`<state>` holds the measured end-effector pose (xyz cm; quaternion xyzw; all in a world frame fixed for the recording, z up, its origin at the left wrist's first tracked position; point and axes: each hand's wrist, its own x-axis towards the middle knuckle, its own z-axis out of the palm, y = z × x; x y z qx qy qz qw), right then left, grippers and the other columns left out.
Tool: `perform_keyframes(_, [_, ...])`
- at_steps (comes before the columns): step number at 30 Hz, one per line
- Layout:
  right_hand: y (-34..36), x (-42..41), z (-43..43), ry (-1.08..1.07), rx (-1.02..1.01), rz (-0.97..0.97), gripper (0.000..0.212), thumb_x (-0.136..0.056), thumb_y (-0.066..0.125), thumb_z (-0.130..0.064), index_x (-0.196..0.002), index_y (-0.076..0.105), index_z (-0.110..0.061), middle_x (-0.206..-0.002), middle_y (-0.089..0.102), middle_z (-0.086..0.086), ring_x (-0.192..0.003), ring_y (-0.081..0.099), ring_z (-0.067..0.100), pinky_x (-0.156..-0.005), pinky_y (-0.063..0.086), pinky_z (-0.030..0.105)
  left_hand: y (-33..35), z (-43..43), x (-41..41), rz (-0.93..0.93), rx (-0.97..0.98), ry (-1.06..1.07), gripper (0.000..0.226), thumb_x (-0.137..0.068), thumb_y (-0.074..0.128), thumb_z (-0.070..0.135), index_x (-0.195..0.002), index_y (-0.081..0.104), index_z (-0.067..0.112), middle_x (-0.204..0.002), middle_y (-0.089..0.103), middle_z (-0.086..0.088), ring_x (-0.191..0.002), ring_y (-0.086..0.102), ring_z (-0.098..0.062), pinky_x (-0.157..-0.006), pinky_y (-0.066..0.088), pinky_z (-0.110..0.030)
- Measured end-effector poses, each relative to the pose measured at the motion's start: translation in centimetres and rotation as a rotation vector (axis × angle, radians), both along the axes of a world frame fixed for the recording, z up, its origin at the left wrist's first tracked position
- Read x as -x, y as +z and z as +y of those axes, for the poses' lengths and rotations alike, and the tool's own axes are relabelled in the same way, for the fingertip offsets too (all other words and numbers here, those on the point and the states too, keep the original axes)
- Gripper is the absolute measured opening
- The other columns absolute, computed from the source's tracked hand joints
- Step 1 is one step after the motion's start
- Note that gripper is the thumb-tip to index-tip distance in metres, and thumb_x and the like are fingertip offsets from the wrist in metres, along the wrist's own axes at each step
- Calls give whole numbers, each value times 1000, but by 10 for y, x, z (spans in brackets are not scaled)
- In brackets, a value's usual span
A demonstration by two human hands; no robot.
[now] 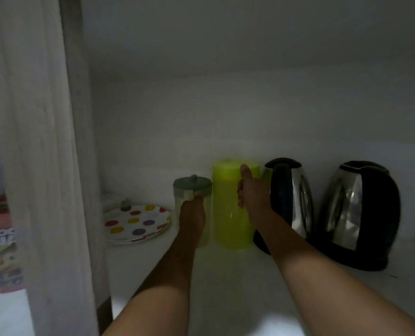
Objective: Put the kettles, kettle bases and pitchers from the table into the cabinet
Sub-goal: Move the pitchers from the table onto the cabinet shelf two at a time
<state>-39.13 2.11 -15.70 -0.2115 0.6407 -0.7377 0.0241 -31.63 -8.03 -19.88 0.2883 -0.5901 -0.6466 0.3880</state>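
- Head view, dim and a bit blurred: looks into the cabinet, onto its white shelf (225, 282).
- Left hand (192, 212) grips the clear plastic pitcher with a grey lid (192, 185) high on its near side. The fingers are curled round it, but the fingertips are hidden.
- Right hand (251, 197) holds the lime-green translucent pitcher (225, 219), thumb up along its side and fingers wrapped on the right, probably on a handle.
- Both pitchers stand upright, just beside each other, mid-shelf near the back wall. Cannot tell whether their bottoms are set down yet.
- Stainless-steel kettle with black handle (296, 207) stands just right of the green pitcher. A second steel-and-black kettle (361, 214) stands near the shelf's right edge.
- Each kettle has a dark foot under it, likely the bases, but too dark to be sure.
- White plate with coloured dots (136, 221) lies at the shelf's back left corner and is not part of the task.
- Judgement: the task is near its end, with the kettles in and the pitchers being placed. What is left is to let go and pull both arms out. The table is out of view, so leftovers are unknown.
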Motion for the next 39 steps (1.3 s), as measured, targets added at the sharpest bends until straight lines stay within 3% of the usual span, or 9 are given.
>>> perform_keyframes(4, [1,25,-11,9,-7,-13,61,-97,46,-56,-52,43,-14,-55,43,7,-47,40,22,-61,36,37,5,-12,15,-71,34,-31,41,-99,45,42,-87,61,7,-82,56,-15,-66,51,-23,-72,38,-33])
perform_keyframes(7, [4,36,-15,19,-82,-22,59,-97,41,-59,-62,55,-14,-65,54,7,-58,50,23,-63,43,35,-1,-13,17,-117,32,26,65,-93,45,61,-105,65,1,-106,65,-26,-95,64,-37,-82,46,-39])
perform_keyframes(10, [6,38,-12,19,-177,-58,73,-94,34,-68,-114,64,-4,-106,65,16,-94,62,31,-86,50,40,-2,-6,15,-204,-34,74,102,-76,45,82,-137,49,0,-135,55,-26,-123,55,-42,-106,43,-49])
perform_keyframes(12, [6,33,-8,-6,-242,-100,86,-95,32,-68,-151,33,-2,-147,47,20,-129,50,35,-106,41,42,-1,-2,10,-302,-37,130,111,-75,45,83,-147,32,-2,-148,41,-26,-135,42,-41,-113,35,-49])
perform_keyframes(14, [2,23,0,-35,-281,-139,93,-96,34,-65,-157,4,-2,-164,20,19,-146,30,36,-117,29,46,-1,5,2,-376,22,190,107,-82,45,75,-151,19,-4,-153,30,-27,-140,34,-41,-115,30,-48])
perform_keyframes(24, [-24,-88,72,-60,-425,-116,73,-101,34,-54,-147,39,2,-151,45,21,-130,50,35,-106,43,38,-17,76,-85,-462,277,44,66,-98,48,41,-144,32,-2,-148,37,-26,-135,39,-41,-110,33,-43])
perform_keyframes(28, [-54,-150,119,-140,-462,-192,65,-94,40,-60,-129,55,-7,-100,56,13,-85,50,26,-76,41,31,-41,112,-136,-544,379,-37,52,-97,50,35,-137,48,2,-139,52,-22,-129,48,-38,-105,38,-36])
perform_keyframes(33, [-60,-226,161,-125,-511,-233,66,-99,33,-58,-143,43,-11,-136,52,15,-108,55,35,-77,46,39,-37,151,-220,-445,359,-40,37,-96,51,31,-113,62,0,-118,66,-17,-110,61,-38,-92,47,-37])
perform_keyframes(39, [-56,-319,169,13,-525,-132,67,-99,30,-58,-137,54,-9,-124,55,12,-104,53,30,-79,51,39,-19,168,-336,-380,314,167,35,-96,52,32,-118,64,8,-123,63,-16,-116,58,-34,-102,46,-38])
